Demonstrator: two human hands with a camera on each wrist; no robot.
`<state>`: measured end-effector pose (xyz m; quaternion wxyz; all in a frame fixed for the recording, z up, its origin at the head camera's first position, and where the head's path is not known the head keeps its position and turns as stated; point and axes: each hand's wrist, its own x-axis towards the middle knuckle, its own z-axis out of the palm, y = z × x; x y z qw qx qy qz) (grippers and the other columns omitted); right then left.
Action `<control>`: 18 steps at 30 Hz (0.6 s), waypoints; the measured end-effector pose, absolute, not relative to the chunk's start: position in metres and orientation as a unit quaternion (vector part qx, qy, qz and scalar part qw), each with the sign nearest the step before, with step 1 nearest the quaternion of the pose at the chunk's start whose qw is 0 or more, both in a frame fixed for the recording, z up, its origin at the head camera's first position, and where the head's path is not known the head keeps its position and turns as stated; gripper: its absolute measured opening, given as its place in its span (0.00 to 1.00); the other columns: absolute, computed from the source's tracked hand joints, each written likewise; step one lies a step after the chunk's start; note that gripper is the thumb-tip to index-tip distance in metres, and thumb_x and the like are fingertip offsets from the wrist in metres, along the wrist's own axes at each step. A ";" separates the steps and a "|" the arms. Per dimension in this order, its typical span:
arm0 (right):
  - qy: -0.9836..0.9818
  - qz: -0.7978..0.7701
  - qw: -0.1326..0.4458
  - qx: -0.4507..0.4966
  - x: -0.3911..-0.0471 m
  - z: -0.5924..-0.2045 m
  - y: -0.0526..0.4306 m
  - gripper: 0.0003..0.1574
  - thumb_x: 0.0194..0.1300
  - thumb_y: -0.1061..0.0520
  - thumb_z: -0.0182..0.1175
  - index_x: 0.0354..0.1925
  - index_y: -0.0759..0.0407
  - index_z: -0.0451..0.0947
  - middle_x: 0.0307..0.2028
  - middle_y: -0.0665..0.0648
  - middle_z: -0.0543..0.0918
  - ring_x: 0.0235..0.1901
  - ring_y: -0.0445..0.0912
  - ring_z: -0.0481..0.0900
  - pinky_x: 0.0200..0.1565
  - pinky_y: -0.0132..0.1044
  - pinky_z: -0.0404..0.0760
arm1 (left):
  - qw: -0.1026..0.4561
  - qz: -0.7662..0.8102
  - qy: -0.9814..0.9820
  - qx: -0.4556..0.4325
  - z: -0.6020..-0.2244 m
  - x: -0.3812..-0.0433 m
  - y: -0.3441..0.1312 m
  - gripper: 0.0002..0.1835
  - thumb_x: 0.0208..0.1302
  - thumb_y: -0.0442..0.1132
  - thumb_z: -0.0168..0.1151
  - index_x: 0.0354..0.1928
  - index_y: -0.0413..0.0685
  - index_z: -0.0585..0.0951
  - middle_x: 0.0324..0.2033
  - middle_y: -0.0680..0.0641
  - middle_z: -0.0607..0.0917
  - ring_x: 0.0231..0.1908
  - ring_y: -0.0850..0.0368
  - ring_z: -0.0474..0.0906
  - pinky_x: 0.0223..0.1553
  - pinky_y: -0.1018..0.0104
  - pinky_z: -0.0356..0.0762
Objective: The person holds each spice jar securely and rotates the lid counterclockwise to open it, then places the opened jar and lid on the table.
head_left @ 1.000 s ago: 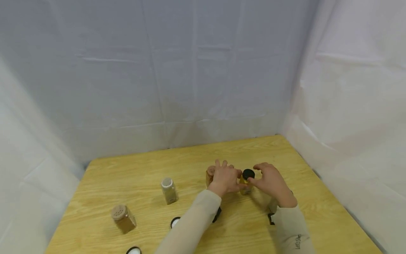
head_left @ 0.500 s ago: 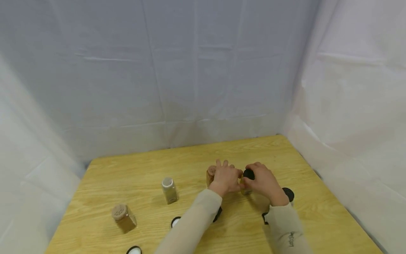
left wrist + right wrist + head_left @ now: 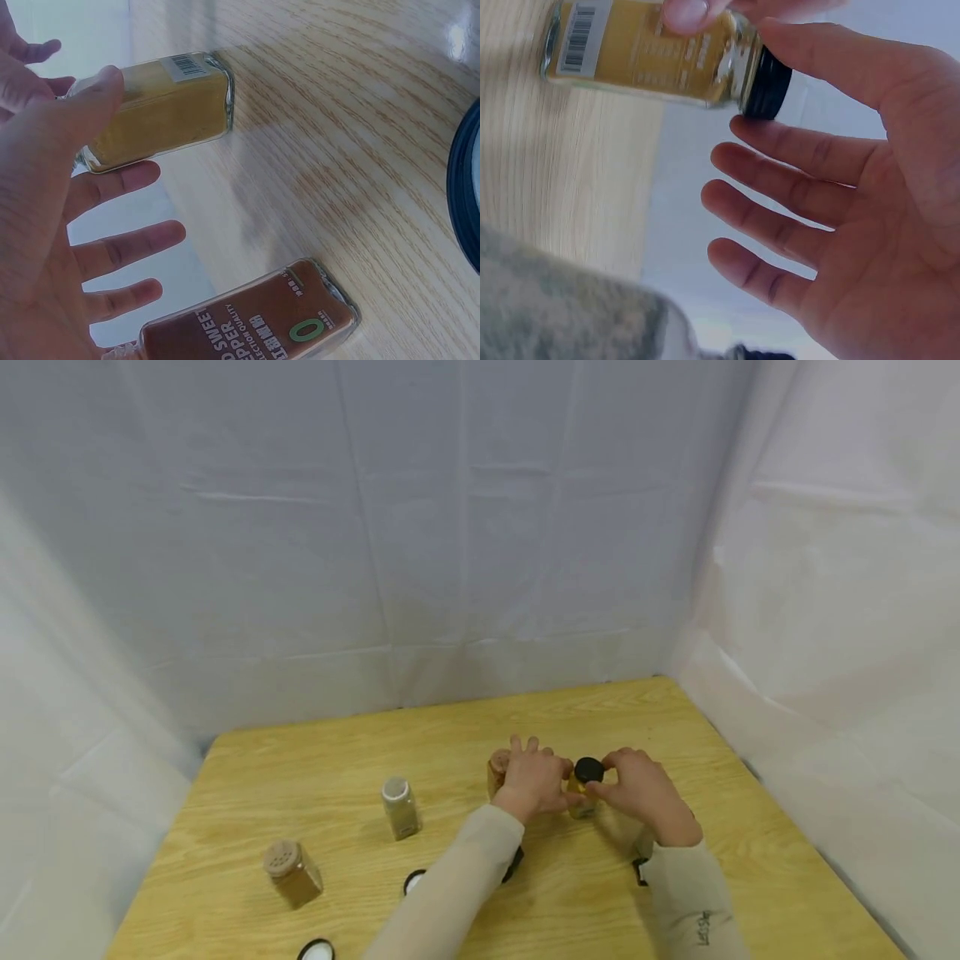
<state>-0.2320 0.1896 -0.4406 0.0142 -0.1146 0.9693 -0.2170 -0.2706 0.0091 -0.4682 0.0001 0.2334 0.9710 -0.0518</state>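
Observation:
My left hand (image 3: 534, 781) pinches a square glass spice jar of yellow powder (image 3: 161, 112) between thumb and index finger. Its other fingers are spread out. The jar stands upright on the table and has a black screw lid (image 3: 769, 86). My right hand (image 3: 637, 789) has its thumb and index fingertip on opposite sides of that lid; the remaining fingers extend free. Close beside the left hand is a jar of red sweet pepper powder (image 3: 255, 319), with a perforated top (image 3: 500, 760) visible in the head view.
Farther left stand a white-topped jar (image 3: 400, 810) and a brown spice jar (image 3: 292, 874). Upturned black lids (image 3: 317, 950) lie near the front. A jar with speckled contents (image 3: 570, 300) is beside the right hand. White sheeting (image 3: 450, 527) surrounds the wooden table (image 3: 337, 760).
Half a second ago my right hand covered more of the lid; it has since turned back to the right, exposing the lid's top. My left hand and the jar stay in place.

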 end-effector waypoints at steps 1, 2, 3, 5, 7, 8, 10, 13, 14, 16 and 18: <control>0.969 -0.218 0.014 -0.117 -0.232 -0.442 0.188 0.32 0.70 0.47 0.70 0.57 0.73 0.82 0.56 0.71 0.85 0.54 0.67 0.82 0.54 0.63 0.81 | -0.001 -0.052 0.971 0.234 -0.468 -0.270 0.009 0.29 0.63 0.81 0.55 0.50 0.75 0.88 0.53 0.56 0.88 0.66 0.46 0.75 0.74 0.34 0.60; 0.969 -0.217 0.011 -0.122 -0.232 -0.443 0.186 0.32 0.70 0.47 0.69 0.58 0.73 0.81 0.56 0.72 0.84 0.54 0.67 0.83 0.53 0.63 0.82 | -0.001 -0.053 0.970 0.235 -0.468 -0.270 0.008 0.29 0.63 0.81 0.55 0.51 0.75 0.88 0.53 0.56 0.88 0.66 0.46 0.75 0.74 0.34 0.60; 0.968 -0.216 0.007 -0.127 -0.233 -0.444 0.185 0.32 0.71 0.48 0.69 0.58 0.74 0.81 0.55 0.73 0.84 0.53 0.67 0.83 0.52 0.62 0.82 | -0.002 -0.054 0.970 0.237 -0.468 -0.270 0.008 0.29 0.63 0.81 0.55 0.52 0.75 0.87 0.53 0.57 0.88 0.65 0.46 0.75 0.74 0.34 0.60; 0.968 -0.213 -0.004 -0.132 -0.234 -0.447 0.181 0.32 0.72 0.48 0.68 0.58 0.74 0.80 0.55 0.73 0.83 0.51 0.66 0.83 0.52 0.62 0.82 | -0.003 -0.055 0.969 0.239 -0.468 -0.270 0.007 0.28 0.64 0.80 0.55 0.53 0.76 0.87 0.53 0.57 0.88 0.65 0.47 0.76 0.73 0.34 0.61; 0.967 -0.213 -0.013 -0.139 -0.235 -0.449 0.178 0.31 0.73 0.48 0.67 0.58 0.74 0.80 0.54 0.72 0.83 0.49 0.65 0.83 0.50 0.62 0.82 | -0.004 -0.058 0.969 0.241 -0.468 -0.269 0.007 0.26 0.66 0.78 0.56 0.54 0.76 0.86 0.53 0.58 0.88 0.64 0.47 0.76 0.73 0.34 0.61; 0.966 -0.214 -0.015 -0.142 -0.236 -0.450 0.176 0.30 0.74 0.48 0.66 0.58 0.73 0.80 0.53 0.72 0.83 0.48 0.64 0.83 0.49 0.62 0.82 | -0.005 -0.058 0.969 0.241 -0.468 -0.270 0.007 0.25 0.67 0.77 0.57 0.54 0.77 0.86 0.53 0.58 0.88 0.63 0.47 0.76 0.72 0.34 0.61; 0.964 -0.219 -0.017 -0.147 -0.236 -0.450 0.174 0.28 0.75 0.48 0.65 0.57 0.71 0.80 0.52 0.70 0.83 0.47 0.62 0.82 0.47 0.60 0.82 | -0.005 -0.058 0.969 0.242 -0.469 -0.270 0.007 0.23 0.68 0.75 0.58 0.54 0.77 0.86 0.52 0.58 0.88 0.63 0.47 0.76 0.72 0.34 0.61; 0.962 -0.227 -0.015 -0.150 -0.236 -0.450 0.173 0.28 0.75 0.48 0.65 0.60 0.69 0.79 0.54 0.70 0.82 0.50 0.63 0.82 0.50 0.62 0.81 | -0.006 -0.057 0.968 0.243 -0.468 -0.269 0.006 0.22 0.69 0.74 0.58 0.54 0.77 0.86 0.52 0.58 0.88 0.63 0.47 0.76 0.72 0.34 0.61; 0.962 -0.228 -0.013 -0.149 -0.236 -0.450 0.173 0.30 0.75 0.47 0.65 0.61 0.69 0.79 0.56 0.71 0.82 0.52 0.65 0.81 0.52 0.64 0.80 | -0.006 -0.057 0.968 0.243 -0.468 -0.269 0.006 0.22 0.69 0.74 0.58 0.53 0.76 0.86 0.53 0.58 0.88 0.63 0.47 0.76 0.72 0.34 0.61; 0.963 -0.228 -0.011 -0.141 -0.235 -0.449 0.175 0.35 0.74 0.45 0.67 0.65 0.70 0.77 0.61 0.73 0.80 0.57 0.68 0.80 0.56 0.67 0.79 | -0.005 -0.057 0.968 0.244 -0.468 -0.269 0.006 0.23 0.68 0.76 0.57 0.52 0.76 0.86 0.53 0.57 0.88 0.64 0.46 0.76 0.72 0.33 0.61; 0.966 -0.224 -0.008 -0.130 -0.234 -0.448 0.178 0.39 0.72 0.44 0.69 0.66 0.71 0.75 0.63 0.75 0.78 0.60 0.70 0.79 0.58 0.67 0.78 | -0.004 -0.056 0.968 0.243 -0.468 -0.269 0.006 0.25 0.66 0.77 0.56 0.51 0.75 0.87 0.53 0.57 0.88 0.65 0.46 0.76 0.73 0.33 0.61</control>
